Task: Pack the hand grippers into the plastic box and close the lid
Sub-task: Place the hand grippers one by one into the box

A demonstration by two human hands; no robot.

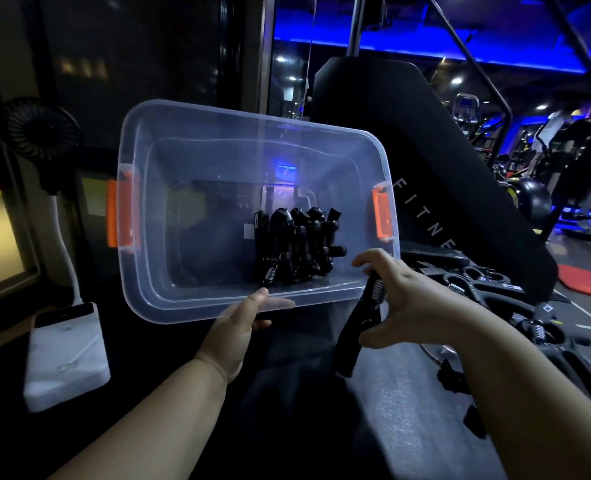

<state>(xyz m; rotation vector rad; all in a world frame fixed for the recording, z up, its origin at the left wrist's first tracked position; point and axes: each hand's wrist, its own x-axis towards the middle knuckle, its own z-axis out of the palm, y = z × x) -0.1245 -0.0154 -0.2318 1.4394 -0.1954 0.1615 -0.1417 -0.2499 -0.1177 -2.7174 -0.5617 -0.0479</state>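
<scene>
The plastic box [218, 157], tilted up, has black hand grippers [297, 247] piled toward its right end. The left hand [233, 332] has its grip on the box's near rim. The right hand [405, 299] has its grip around a single gripper [356, 323] just below that rim. Spare grippers [488, 289] lie to the right of the box.

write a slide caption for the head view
Left hand grips the plastic box; right hand holds a hand gripper beside it.

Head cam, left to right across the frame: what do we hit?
Small fan → left orange latch → left hand gripping the plastic box rim → packed hand grippers → right hand holding a hand gripper → loose hand grippers.
</scene>
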